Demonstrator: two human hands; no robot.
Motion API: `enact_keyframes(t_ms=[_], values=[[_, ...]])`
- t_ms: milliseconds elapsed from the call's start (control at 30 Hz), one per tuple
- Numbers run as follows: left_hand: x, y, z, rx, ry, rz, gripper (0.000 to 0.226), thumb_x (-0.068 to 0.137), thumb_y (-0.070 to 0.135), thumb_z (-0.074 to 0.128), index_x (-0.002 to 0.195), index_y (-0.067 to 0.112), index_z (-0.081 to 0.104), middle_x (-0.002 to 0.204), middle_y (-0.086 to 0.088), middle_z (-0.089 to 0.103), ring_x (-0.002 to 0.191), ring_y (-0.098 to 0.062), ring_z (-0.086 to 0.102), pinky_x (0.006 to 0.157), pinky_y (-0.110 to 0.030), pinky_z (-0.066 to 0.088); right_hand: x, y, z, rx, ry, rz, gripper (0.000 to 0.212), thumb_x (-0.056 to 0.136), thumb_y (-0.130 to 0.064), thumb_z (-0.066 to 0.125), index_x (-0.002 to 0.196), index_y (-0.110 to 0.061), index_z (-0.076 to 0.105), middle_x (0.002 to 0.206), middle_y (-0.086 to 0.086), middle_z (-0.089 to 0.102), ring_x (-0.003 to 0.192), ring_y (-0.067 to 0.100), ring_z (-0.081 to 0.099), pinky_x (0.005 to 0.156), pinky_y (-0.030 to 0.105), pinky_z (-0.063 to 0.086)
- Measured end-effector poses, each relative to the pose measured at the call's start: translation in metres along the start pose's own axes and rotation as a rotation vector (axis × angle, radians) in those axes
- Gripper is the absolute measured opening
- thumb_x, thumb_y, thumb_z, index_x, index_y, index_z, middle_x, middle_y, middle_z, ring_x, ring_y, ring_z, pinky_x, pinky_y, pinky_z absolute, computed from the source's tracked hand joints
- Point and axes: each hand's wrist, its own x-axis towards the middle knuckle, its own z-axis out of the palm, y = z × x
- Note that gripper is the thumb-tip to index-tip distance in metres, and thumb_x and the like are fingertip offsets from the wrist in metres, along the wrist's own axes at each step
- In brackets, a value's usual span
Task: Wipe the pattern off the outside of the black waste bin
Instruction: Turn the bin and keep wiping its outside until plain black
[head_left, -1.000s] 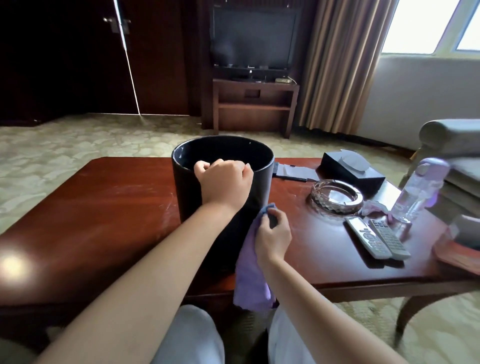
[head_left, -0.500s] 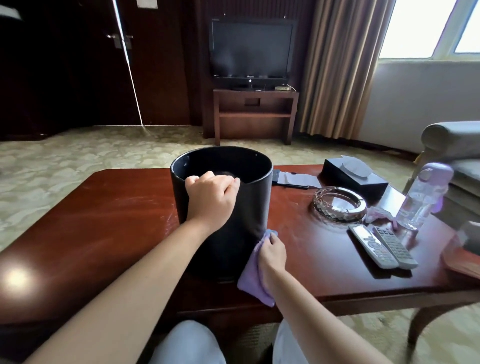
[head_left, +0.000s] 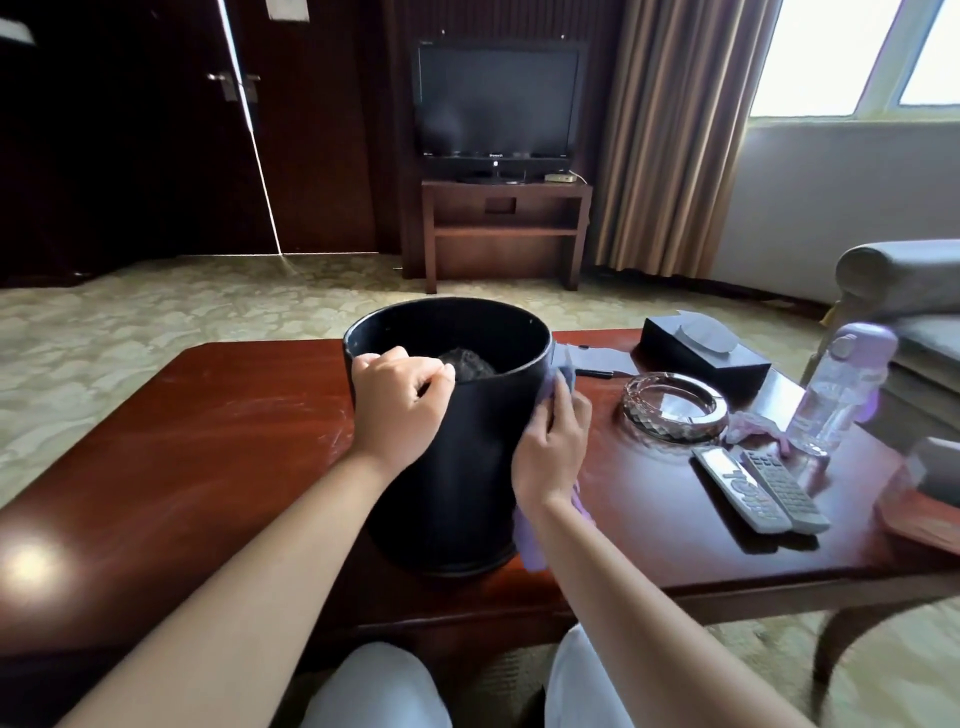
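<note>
The black waste bin (head_left: 457, 467) is standing on the table (head_left: 208, 467), the left hand (head_left: 397, 410) curling over its near rim and steadying it. The right hand (head_left: 553, 447) is pressing a purple cloth (head_left: 530, 540) flat against the bin's right wall. Best bet: firm, overlapping strokes, rim held tight.

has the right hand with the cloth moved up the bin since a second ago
Yes. The right hand has climbed the waste bin wall from near its base to just under the rim, pressing the purple cloth there.
</note>
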Motion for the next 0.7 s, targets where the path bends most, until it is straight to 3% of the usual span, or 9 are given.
enact_keyframes(t_ms=[100, 200, 300, 400, 533, 633, 700], values=[[-0.001, -0.001, 0.001, 0.012, 0.006, 0.007, 0.042, 0.082, 0.032, 0.039, 0.05, 0.027, 0.014, 0.039, 0.007, 0.02, 0.052, 0.001, 0.038, 0.064, -0.029, 0.015, -0.014, 0.056, 0.0, -0.149, -0.146, 0.446, 0.029, 0.098, -0.013, 0.039, 0.111, -0.011, 0.064, 0.106, 0.017, 0.057, 0.104, 0.03, 0.053, 0.082, 0.026, 0.036], [-0.001, -0.001, 0.002, 0.015, 0.011, 0.013, 0.042, 0.082, 0.031, 0.04, 0.05, 0.028, 0.014, 0.039, 0.007, 0.02, 0.052, 0.002, 0.037, 0.064, -0.029, 0.016, -0.033, 0.083, -0.002, -0.197, -0.19, 0.626, 0.027, 0.096, -0.018, 0.041, 0.098, -0.01, 0.066, 0.102, 0.018, 0.064, 0.095, 0.029, 0.058, 0.075, 0.03, 0.04], [-0.001, -0.001, 0.002, 0.03, 0.031, 0.026, 0.042, 0.083, 0.031, 0.04, 0.05, 0.028, 0.013, 0.04, 0.008, 0.019, 0.051, -0.002, 0.034, 0.064, -0.029, 0.015, -0.028, 0.058, -0.004, -0.117, -0.104, 0.495, 0.022, 0.093, -0.01, 0.046, 0.086, -0.011, 0.067, 0.1, 0.018, 0.062, 0.093, 0.028, 0.056, 0.076, 0.029, 0.039], [-0.001, -0.001, 0.003, 0.047, 0.053, 0.039, 0.043, 0.083, 0.03, 0.04, 0.05, 0.028, 0.013, 0.04, 0.009, 0.018, 0.051, -0.012, 0.033, 0.064, -0.029, 0.015, -0.003, 0.0, -0.007, 0.073, -0.018, 0.249, 0.027, 0.094, -0.008, 0.049, 0.117, -0.008, 0.064, 0.104, 0.007, 0.052, 0.098, 0.013, 0.049, 0.087, 0.012, 0.035], [-0.001, 0.0, 0.004, 0.05, 0.059, 0.034, 0.043, 0.083, 0.029, 0.041, 0.05, 0.029, 0.013, 0.04, 0.009, 0.018, 0.051, -0.009, 0.032, 0.066, -0.028, 0.017, 0.021, -0.041, -0.008, 0.138, -0.052, -0.042, 0.028, 0.094, -0.004, 0.049, 0.119, -0.005, 0.062, 0.103, 0.0, 0.048, 0.094, 0.003, 0.047, 0.084, -0.002, 0.028], [-0.002, 0.0, 0.004, 0.052, 0.056, 0.042, 0.043, 0.083, 0.03, 0.041, 0.05, 0.029, 0.014, 0.041, 0.009, 0.019, 0.052, -0.011, 0.034, 0.066, -0.028, 0.016, 0.026, -0.027, -0.005, 0.132, -0.032, 0.047, 0.028, 0.095, -0.007, 0.047, 0.116, -0.009, 0.065, 0.105, -0.001, 0.053, 0.097, 0.005, 0.048, 0.083, -0.001, 0.03], [-0.002, -0.001, 0.004, 0.054, 0.061, 0.048, 0.043, 0.084, 0.03, 0.041, 0.05, 0.029, 0.014, 0.041, 0.009, 0.019, 0.053, -0.012, 0.035, 0.066, -0.028, 0.016, 0.025, -0.006, -0.001, 0.111, -0.034, 0.252, 0.026, 0.092, -0.012, 0.045, 0.1, -0.016, 0.069, 0.103, 0.004, 0.06, 0.092, 0.008, 0.05, 0.081, 0.012, 0.037]])
